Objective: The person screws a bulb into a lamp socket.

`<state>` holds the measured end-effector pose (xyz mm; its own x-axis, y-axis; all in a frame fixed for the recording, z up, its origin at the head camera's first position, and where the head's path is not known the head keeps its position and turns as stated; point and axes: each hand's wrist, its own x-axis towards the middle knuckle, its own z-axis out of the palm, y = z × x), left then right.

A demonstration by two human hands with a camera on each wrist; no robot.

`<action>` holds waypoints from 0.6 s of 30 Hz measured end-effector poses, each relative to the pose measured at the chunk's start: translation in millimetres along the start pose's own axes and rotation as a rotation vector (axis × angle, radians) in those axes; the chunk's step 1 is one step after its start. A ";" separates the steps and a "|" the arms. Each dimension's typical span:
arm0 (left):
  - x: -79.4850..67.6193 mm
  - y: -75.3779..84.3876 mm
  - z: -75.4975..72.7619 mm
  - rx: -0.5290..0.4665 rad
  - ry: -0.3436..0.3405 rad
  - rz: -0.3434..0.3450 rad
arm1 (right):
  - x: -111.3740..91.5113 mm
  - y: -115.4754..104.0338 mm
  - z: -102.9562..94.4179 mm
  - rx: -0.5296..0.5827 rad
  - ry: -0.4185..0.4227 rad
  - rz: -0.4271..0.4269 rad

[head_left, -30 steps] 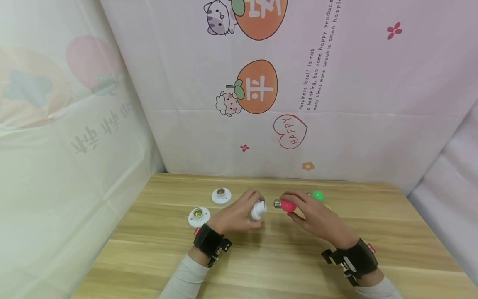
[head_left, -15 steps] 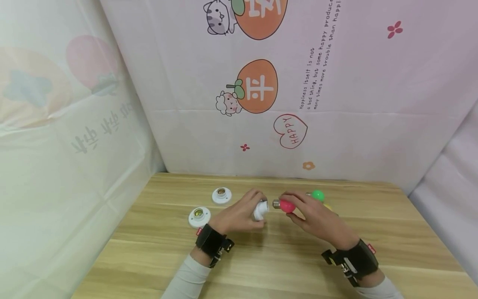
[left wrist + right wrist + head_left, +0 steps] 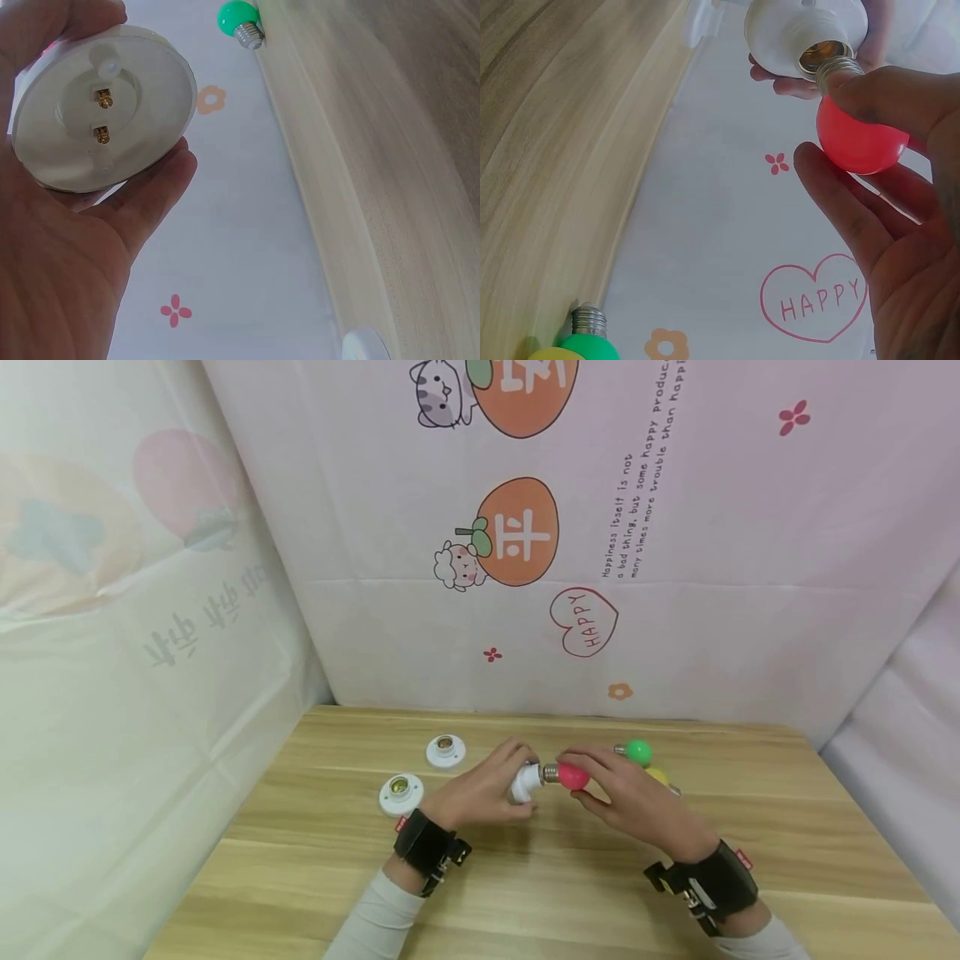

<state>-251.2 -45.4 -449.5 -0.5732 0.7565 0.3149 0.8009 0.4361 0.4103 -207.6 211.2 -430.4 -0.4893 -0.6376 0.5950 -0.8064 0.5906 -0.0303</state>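
My left hand (image 3: 487, 789) grips a white lamp socket (image 3: 527, 782) by its round base, tilted so its opening faces right. In the left wrist view the underside of that socket (image 3: 150, 112) shows two brass terminals. My right hand (image 3: 637, 797) pinches a red light bulb (image 3: 573, 776) by its glass, thumb near the collar. The bulb's metal screw base (image 3: 551, 773) points left, right at the socket's mouth. In the right wrist view the screw base (image 3: 836, 71) overlaps the edge of the socket opening (image 3: 825, 56).
Two more white lamp sockets stand on the wooden table, one farther back (image 3: 446, 752) and one nearer (image 3: 401, 795), left of my left hand. Behind my right hand lie a green bulb (image 3: 638, 752) and a yellow bulb (image 3: 657, 775). A printed cloth (image 3: 420, 635) hangs along the table's back edge.
The red bulb has moved left and the held socket slightly right, so the gap between them has closed to the socket's mouth. Both hands keep their grips.
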 end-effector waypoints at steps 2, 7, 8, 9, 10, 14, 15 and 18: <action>-0.1 1.3 -0.7 0.005 -0.001 0.000 | -0.4 -0.2 0.4 -0.002 0.000 -0.001; -0.6 4.0 -2.0 0.007 -0.007 0.001 | -0.2 -2.0 -0.6 0.005 -0.020 0.004; -0.6 4.3 -2.2 0.007 -0.008 0.003 | 0.0 -2.4 -0.9 0.003 -0.024 0.004; -0.5 4.4 -2.2 0.009 -0.007 0.006 | 0.1 -2.8 -1.0 0.002 -0.026 0.004; -0.5 4.5 -2.3 0.011 -0.006 0.009 | 0.3 -3.1 -1.1 0.004 -0.025 0.002; 0.2 4.7 -1.9 0.017 0.000 0.020 | 0.3 -3.9 -0.4 -0.004 -0.021 0.003; 0.3 4.7 -1.8 0.019 0.001 0.024 | 0.1 -3.9 0.1 -0.002 -0.021 0.002; 0.4 5.3 -1.6 0.018 0.004 0.031 | -1.0 -3.8 1.3 0.007 -0.029 0.001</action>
<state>-247.4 -43.6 -445.8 -0.5485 0.7680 0.3306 0.8214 0.4209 0.3849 -204.4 209.0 -431.9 -0.4998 -0.6510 0.5713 -0.8081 0.5879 -0.0371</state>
